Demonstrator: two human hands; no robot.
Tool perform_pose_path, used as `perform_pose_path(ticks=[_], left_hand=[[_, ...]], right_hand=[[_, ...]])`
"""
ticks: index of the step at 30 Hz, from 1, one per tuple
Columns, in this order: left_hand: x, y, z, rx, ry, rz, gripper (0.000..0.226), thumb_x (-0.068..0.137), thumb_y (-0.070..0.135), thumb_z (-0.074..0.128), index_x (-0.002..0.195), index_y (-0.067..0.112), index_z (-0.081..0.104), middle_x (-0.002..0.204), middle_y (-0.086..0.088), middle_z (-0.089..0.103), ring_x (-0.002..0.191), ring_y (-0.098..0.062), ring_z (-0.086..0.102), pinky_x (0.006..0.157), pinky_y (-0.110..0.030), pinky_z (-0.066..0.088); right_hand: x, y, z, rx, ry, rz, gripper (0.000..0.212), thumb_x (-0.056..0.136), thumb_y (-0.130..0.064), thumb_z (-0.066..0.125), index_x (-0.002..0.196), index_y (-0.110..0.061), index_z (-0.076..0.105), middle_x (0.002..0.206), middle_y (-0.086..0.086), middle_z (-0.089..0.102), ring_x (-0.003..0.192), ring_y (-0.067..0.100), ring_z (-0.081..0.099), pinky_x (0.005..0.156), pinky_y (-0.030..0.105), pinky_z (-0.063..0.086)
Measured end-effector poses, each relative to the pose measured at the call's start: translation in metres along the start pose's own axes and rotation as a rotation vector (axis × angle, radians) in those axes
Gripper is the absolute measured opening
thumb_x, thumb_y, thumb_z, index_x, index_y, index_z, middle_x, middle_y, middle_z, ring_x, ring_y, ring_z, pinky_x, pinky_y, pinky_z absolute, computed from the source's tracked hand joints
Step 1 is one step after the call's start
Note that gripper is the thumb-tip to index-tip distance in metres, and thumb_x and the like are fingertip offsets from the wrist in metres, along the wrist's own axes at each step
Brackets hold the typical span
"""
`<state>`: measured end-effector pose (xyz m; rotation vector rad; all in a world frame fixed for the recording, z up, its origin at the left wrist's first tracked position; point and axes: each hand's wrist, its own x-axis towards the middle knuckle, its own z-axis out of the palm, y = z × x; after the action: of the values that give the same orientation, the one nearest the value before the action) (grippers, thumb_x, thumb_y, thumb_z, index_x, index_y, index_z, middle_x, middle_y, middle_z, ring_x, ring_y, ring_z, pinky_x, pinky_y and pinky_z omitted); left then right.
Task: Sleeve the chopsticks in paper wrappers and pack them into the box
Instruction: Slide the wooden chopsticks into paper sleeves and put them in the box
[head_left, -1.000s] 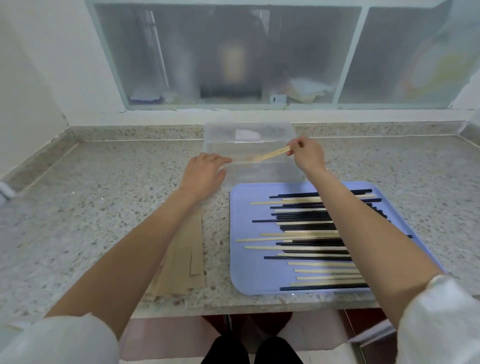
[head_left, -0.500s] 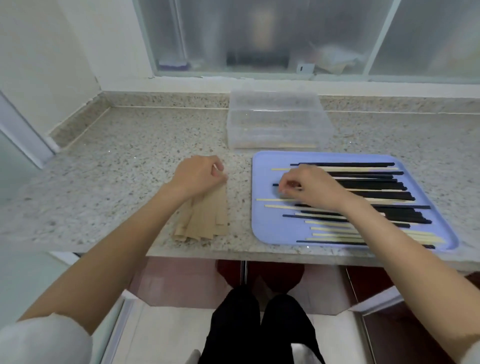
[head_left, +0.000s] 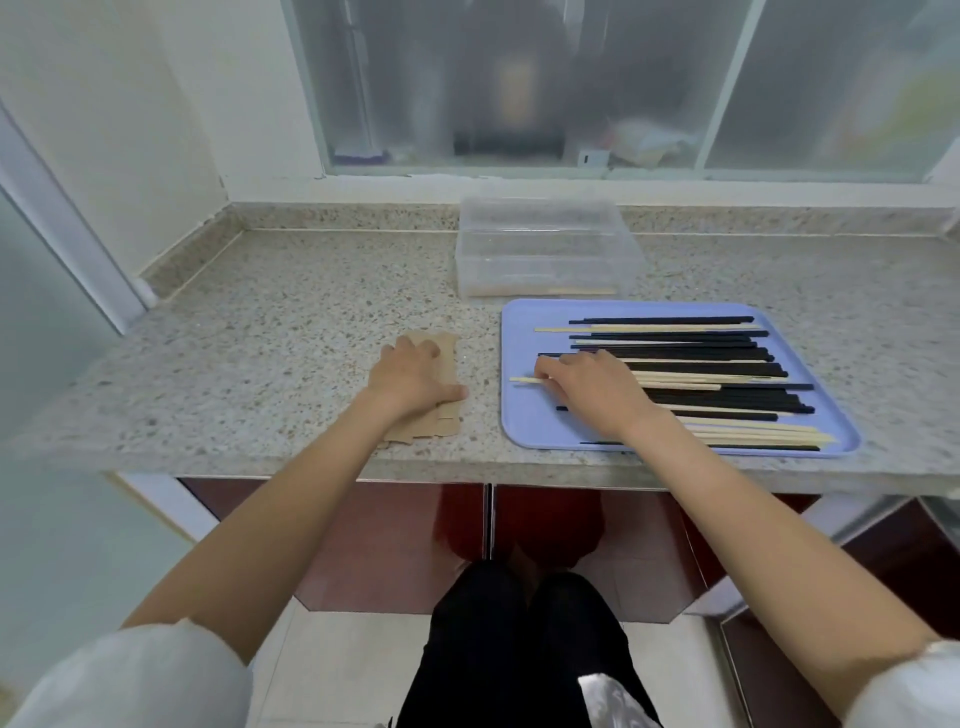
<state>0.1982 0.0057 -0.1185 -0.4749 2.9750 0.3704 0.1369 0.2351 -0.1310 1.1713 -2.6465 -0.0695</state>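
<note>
Our left hand (head_left: 413, 382) lies flat, fingers relaxed, on the wrappers (head_left: 439, 415), a brown stack near the counter's (head_left: 260, 338) front edge. Bare stone spreads wide to its left and far side. A narrow strip of counter separates the stack from the tray (head_left: 519, 415). Our right hand (head_left: 592, 389) rests on the chopsticks (head_left: 717, 369), fingertips on a pale stick (head_left: 524, 381) jutting left; we cannot tell whether they pinch it. The box (head_left: 545, 249) sits just beyond the tray's far edge.
</note>
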Motion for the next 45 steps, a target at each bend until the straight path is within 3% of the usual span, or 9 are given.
perform_pose_path(ticks=[9,13,17,22,28,33,39,42,45], left_hand=[[-0.013,-0.020,-0.004,-0.241,0.046,-0.076,0.091,0.067,0.041,0.082,0.142,0.015,0.036,0.134,-0.010,0.054,0.121,-0.027,0.052,0.095,-0.036,0.042],[-0.016,-0.021,-0.006,-0.362,0.117,-0.079,0.089,0.066,0.035,0.084,0.140,0.017,0.038,0.110,-0.007,0.062,0.102,-0.022,0.057,0.085,-0.033,0.042],[-0.018,-0.024,-0.008,-0.456,0.195,-0.070,0.075,0.072,0.026,0.081,0.136,0.018,0.044,0.095,-0.002,0.060,0.089,-0.018,0.055,0.078,-0.030,0.042],[-0.021,-0.026,-0.013,-0.535,0.287,-0.099,0.049,0.081,0.025,0.071,0.127,0.019,0.055,0.106,-0.006,0.063,0.092,-0.019,0.057,0.076,-0.028,0.039],[-0.025,-0.014,-0.019,-0.638,0.361,-0.010,0.022,0.088,0.025,0.063,0.108,0.017,0.066,0.093,0.004,0.062,0.085,-0.012,0.054,0.073,-0.023,0.037],[-0.031,0.018,-0.017,-1.066,0.199,0.062,0.010,0.094,0.012,0.055,0.100,0.007,0.062,0.074,0.001,0.061,0.051,0.005,0.057,0.048,-0.011,0.043],[-0.026,0.047,-0.008,-1.284,0.053,0.080,0.009,0.098,0.011,0.045,0.101,0.008,0.053,0.089,-0.003,0.071,0.067,-0.008,0.070,0.067,-0.025,0.056],[-0.027,0.057,-0.002,-1.272,0.037,0.110,0.009,0.098,0.009,0.045,0.103,0.009,0.052,0.088,-0.003,0.070,0.065,-0.007,0.070,0.063,-0.021,0.055],[-0.029,0.061,0.000,-1.255,0.009,0.163,0.011,0.098,0.010,0.045,0.095,0.015,0.054,0.084,-0.006,0.068,0.061,-0.008,0.068,0.063,-0.024,0.055]], right_hand=[[-0.011,-0.005,0.011,0.127,0.103,-0.091,0.036,0.085,0.005,0.051,0.114,-0.015,0.061,0.085,0.010,0.058,0.084,0.033,0.054,0.068,0.032,0.026],[-0.014,-0.005,0.011,0.132,0.092,-0.069,0.041,0.088,0.005,0.047,0.119,-0.018,0.059,0.097,0.005,0.062,0.093,0.030,0.053,0.072,0.030,0.025],[-0.014,-0.004,0.009,0.078,0.135,-0.012,0.036,0.086,0.001,0.053,0.116,-0.018,0.061,0.103,0.001,0.067,0.096,0.027,0.060,0.076,0.033,0.037],[-0.015,-0.004,0.008,0.032,0.258,-0.016,0.042,0.060,0.005,0.077,0.092,-0.020,0.068,0.069,-0.001,0.065,0.063,0.025,0.063,0.058,0.027,0.041],[-0.015,-0.003,0.002,0.111,0.359,-0.028,0.027,0.077,0.001,0.067,0.098,-0.016,0.066,0.074,0.005,0.065,0.067,0.031,0.059,0.057,0.031,0.038],[-0.020,0.006,-0.055,0.516,0.643,0.267,0.014,0.096,-0.022,0.046,0.100,-0.015,0.058,0.085,0.002,0.066,0.084,0.023,0.051,0.069,0.036,0.039],[-0.034,0.030,-0.092,1.172,1.099,0.608,0.006,0.098,-0.016,0.042,0.098,-0.021,0.045,0.084,-0.003,0.069,0.074,0.007,0.058,0.066,0.024,0.045],[-0.038,0.035,-0.080,1.591,1.016,0.788,0.008,0.100,-0.017,0.043,0.093,-0.021,0.045,0.082,0.003,0.069,0.067,0.005,0.062,0.070,0.023,0.051],[-0.040,0.031,-0.066,1.675,0.815,0.836,0.004,0.099,-0.020,0.046,0.099,-0.016,0.047,0.079,0.005,0.067,0.064,0.006,0.063,0.061,0.019,0.051]])
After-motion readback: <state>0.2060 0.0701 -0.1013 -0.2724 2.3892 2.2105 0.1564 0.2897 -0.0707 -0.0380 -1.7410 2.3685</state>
